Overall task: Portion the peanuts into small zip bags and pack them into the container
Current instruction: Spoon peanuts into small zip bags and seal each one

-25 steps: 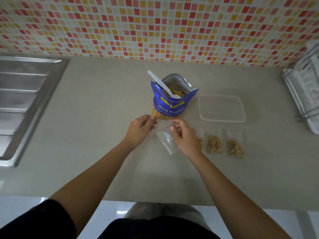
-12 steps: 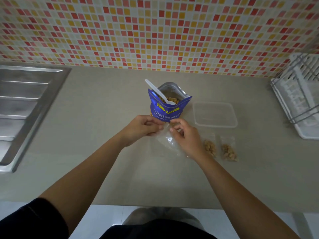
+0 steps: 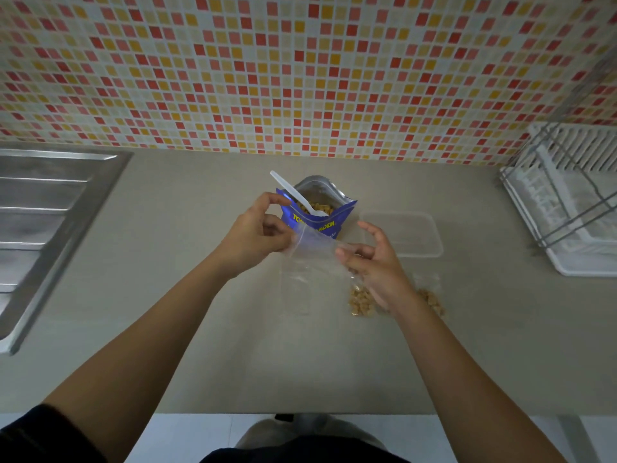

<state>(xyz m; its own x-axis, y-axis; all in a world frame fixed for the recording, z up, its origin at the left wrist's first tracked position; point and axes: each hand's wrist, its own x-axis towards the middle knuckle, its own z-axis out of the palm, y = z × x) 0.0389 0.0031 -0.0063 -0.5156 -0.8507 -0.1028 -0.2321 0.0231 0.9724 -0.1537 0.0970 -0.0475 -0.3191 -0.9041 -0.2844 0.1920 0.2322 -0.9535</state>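
Both hands pinch an empty zip bag (image 3: 312, 248): left hand (image 3: 253, 240), right hand (image 3: 374, 265), whose grip partly hides filled bags (image 3: 360, 300) on the desk (image 3: 200, 312).

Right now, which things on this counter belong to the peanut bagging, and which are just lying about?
Part of the job: blue foil peanut bag, white plastic spoon, empty clear zip bag held by left hand and right hand, filled small bags, clear plastic container.

Just lying about: steel sink, white dish rack.
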